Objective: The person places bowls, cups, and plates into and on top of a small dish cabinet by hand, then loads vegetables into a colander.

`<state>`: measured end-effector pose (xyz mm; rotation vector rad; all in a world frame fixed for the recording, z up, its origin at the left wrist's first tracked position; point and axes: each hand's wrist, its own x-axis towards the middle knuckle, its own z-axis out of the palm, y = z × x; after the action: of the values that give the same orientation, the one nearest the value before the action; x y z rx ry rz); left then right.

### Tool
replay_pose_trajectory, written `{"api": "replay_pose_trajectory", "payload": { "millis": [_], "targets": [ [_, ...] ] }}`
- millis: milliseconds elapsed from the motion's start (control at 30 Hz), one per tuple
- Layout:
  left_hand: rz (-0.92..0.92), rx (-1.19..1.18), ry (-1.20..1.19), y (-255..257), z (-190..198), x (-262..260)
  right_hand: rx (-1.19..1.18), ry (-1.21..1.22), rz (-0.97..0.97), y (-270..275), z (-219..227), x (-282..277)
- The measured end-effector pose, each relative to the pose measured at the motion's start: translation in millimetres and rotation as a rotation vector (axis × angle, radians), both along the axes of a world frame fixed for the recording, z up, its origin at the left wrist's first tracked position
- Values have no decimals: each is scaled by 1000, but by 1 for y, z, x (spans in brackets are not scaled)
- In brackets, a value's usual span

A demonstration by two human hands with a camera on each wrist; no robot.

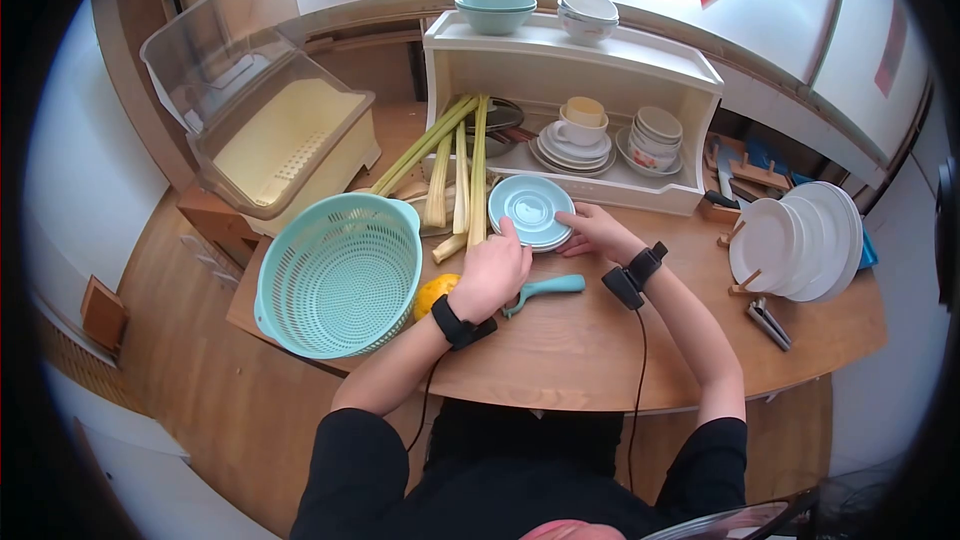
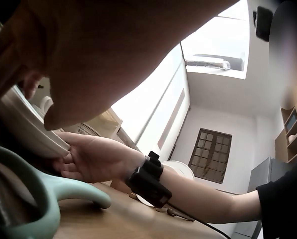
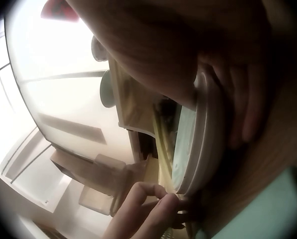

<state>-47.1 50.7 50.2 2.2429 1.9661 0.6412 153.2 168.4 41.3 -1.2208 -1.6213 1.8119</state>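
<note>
A small stack of light blue plates (image 1: 530, 202) sits on the wooden table in front of the person. At its right rim the right hand (image 1: 598, 232) grips the stack, thumb over the edge and fingers along the outside, as the right wrist view shows. The left hand (image 1: 493, 265) holds the near left rim between thumb and fingers. Just below the plates lies a teal-handled peeler (image 1: 556, 285), large in the left wrist view (image 2: 71, 191). Partly hidden by the left wrist is a rounded yellow item (image 1: 433, 294).
A teal colander (image 1: 340, 275) stands at the left, with celery stalks (image 1: 478, 170) behind it. At the back, a white shelf (image 1: 570, 50) bears bowls and cups. White plates (image 1: 800, 245) stand in a rack at the right, near a metal tool (image 1: 768, 325).
</note>
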Motion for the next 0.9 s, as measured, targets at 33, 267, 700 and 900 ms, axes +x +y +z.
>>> {"api": "replay_pose_trajectory", "payload": {
  "millis": [33, 267, 700, 900],
  "targets": [
    [-1, 0, -3, 2, -1, 0, 7, 13, -13, -1, 0, 0],
    [-112, 67, -206, 22, -21, -4, 92, 4, -108, -11, -7, 14],
    [-288, 44, -530, 9, 3, 16, 241, 228, -286, -31, -12, 34],
    [-367, 76, -378, -7, 2, 27, 292, 392, -429, -27, 63, 77]
  ]
}}
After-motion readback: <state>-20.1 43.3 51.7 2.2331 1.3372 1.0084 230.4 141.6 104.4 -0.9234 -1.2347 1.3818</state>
